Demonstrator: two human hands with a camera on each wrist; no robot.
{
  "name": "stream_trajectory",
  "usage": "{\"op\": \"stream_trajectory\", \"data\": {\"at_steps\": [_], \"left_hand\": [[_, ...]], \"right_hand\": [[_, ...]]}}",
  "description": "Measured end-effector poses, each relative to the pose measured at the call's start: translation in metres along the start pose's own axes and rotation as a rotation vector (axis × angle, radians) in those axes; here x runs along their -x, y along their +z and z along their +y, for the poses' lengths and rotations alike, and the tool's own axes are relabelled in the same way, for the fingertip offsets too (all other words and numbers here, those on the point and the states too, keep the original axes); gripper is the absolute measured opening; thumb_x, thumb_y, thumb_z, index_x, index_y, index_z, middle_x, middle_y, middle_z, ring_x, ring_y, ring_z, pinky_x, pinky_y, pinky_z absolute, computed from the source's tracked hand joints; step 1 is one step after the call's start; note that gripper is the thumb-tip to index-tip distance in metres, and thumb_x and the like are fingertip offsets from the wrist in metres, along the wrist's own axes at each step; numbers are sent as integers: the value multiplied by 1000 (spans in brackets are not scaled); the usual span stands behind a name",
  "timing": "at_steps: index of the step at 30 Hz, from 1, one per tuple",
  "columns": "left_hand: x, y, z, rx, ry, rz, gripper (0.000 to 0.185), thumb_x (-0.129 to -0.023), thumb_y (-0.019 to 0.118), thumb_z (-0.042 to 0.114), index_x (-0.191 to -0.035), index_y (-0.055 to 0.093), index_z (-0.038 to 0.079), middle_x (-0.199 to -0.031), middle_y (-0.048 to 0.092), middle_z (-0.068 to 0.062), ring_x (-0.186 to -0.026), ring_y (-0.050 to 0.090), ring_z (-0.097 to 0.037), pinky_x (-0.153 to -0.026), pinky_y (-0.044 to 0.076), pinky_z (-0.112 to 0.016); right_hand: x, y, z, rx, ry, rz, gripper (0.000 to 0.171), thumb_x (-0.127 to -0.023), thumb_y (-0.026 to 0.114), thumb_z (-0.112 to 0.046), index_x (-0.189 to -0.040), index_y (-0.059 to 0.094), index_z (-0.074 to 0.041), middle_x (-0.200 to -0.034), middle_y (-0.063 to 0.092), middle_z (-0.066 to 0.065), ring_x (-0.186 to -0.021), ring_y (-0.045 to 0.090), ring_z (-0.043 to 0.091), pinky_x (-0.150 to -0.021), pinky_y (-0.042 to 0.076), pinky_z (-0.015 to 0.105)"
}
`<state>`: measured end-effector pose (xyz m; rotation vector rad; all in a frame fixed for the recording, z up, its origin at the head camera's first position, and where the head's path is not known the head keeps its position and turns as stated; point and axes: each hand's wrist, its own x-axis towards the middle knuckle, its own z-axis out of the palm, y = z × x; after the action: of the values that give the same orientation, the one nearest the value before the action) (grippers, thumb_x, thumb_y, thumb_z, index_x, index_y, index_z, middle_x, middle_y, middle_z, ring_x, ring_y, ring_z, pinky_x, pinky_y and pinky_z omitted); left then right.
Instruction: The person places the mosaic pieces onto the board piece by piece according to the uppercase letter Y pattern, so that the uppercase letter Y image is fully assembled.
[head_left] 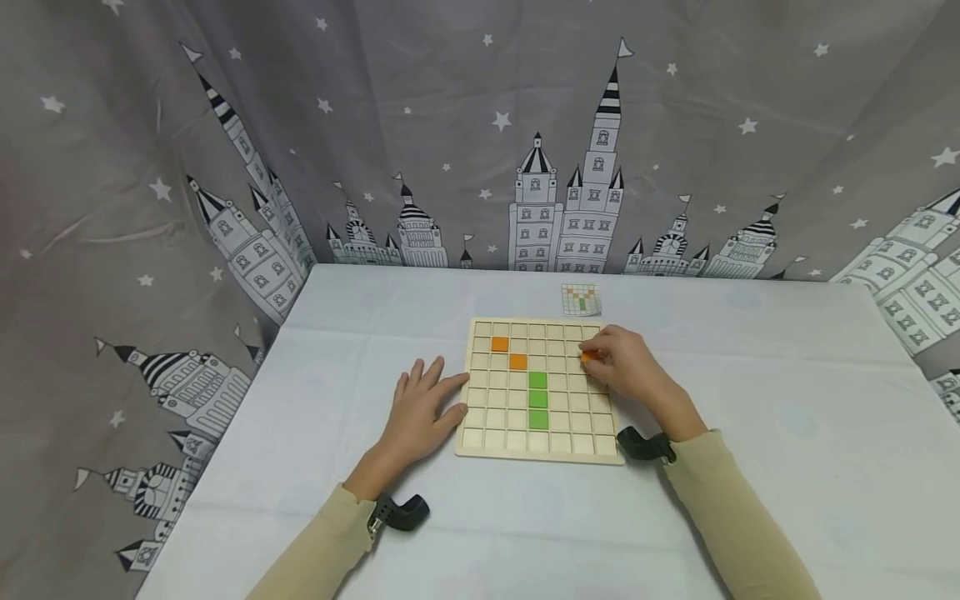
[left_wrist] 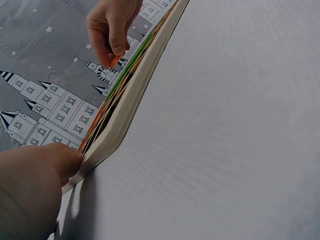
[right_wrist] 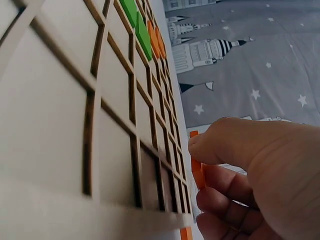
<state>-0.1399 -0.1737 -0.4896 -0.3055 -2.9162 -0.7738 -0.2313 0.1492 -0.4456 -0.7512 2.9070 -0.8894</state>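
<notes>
Hidden: orange tile mostly covered by R fingers; only a sliver shows in head view. In R wrist view tile seen edge-on betw thumb & fingers, its lower part behind fingers. Can't tell which cell it's over, or if it touches the board.
Cut off: L wrist view shows only a bit of L hand at bottom corner; fingers not seen there. Board seen edge-on, grid cells unreadable.
Hard to read: card small, pattern w/ orange & green marks, detail unclear.
R hand: curled, pinches the tile at board's right side, upper rows; also seen far off in L wrist view.
L hand: flat, fingers spread & straight, on table, fingertips touching board's left edge; holds nothing.
Board: wooden grid, flat on table centre, betw the hands.
On board: 2 orange tiles set diagonally upper left; 3 green tiles in a column below, mid-board.
Around: card lies just beyond board's far edge; castle curtain behind & left of table; black wrist mounts on both sleeves.
In the way: R hand covers board's right-hand cells.
</notes>
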Motion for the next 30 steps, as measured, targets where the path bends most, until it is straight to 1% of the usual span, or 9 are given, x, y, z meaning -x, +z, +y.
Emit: {"op": "stream_trajectory", "data": {"at_steps": [4,6,13,15,22,27,30], "left_hand": [[0,0,1,1,1,1,44,-92,61,33,-133,60,20,-154,36,-21,-146,19,-49,-113,13,-68],[0,-1,1,1,1,0,44,-92,61,34,-133,60,20,-154,36,-21,-146,20,-49,-113,13,-68],[0,-1,1,0,-1,0,43,-92,61,33,-133,60,20,-154,36,-21,-146,20,-48,-114,13,-68],[0,-1,1,2,0,0,43,-92,61,33,-133,60,20,-154,36,-22,-146,20,-49,-113,13,-68],[0,-1,1,4,2,-2,44,-92,61,33,-133,60,20,-154,36,-22,-146,19,-49,-113,13,-69],[-1,0,1,9,2,-1,44,-92,61,33,-133,60,19,-154,36,-22,-146,19,-49,-113,13,-69],[-1,0,1,11,3,-1,43,-92,61,33,-133,60,19,-154,36,-22,-145,20,-49,-113,13,-69]], "right_hand": [[-4,3,-4,-16,0,-13,27,-85,68,-8,-110,72,1,-102,67,15,-89,62,25,-79,53,40],[-6,5,-6,-17,-14,-14,27,-85,69,-7,-110,72,2,-103,67,16,-90,63,26,-79,54,41],[-13,11,-10,-16,-74,-2,25,-83,69,-6,-107,74,1,-98,67,16,-85,63,25,-77,53,40],[-15,12,-11,-26,-72,-4,25,-83,69,-6,-107,74,2,-98,67,17,-86,63,25,-76,54,39],[-17,15,-16,-20,-52,-39,27,-86,69,-9,-111,73,-1,-106,67,16,-94,63,27,-81,54,40],[-18,16,-20,-25,-25,-59,27,-86,69,-8,-112,73,-2,-108,68,14,-93,62,25,-81,53,39],[-19,18,-21,-16,-33,-58,27,-85,69,-7,-111,73,-2,-106,68,14,-90,61,24,-79,52,38]]}}
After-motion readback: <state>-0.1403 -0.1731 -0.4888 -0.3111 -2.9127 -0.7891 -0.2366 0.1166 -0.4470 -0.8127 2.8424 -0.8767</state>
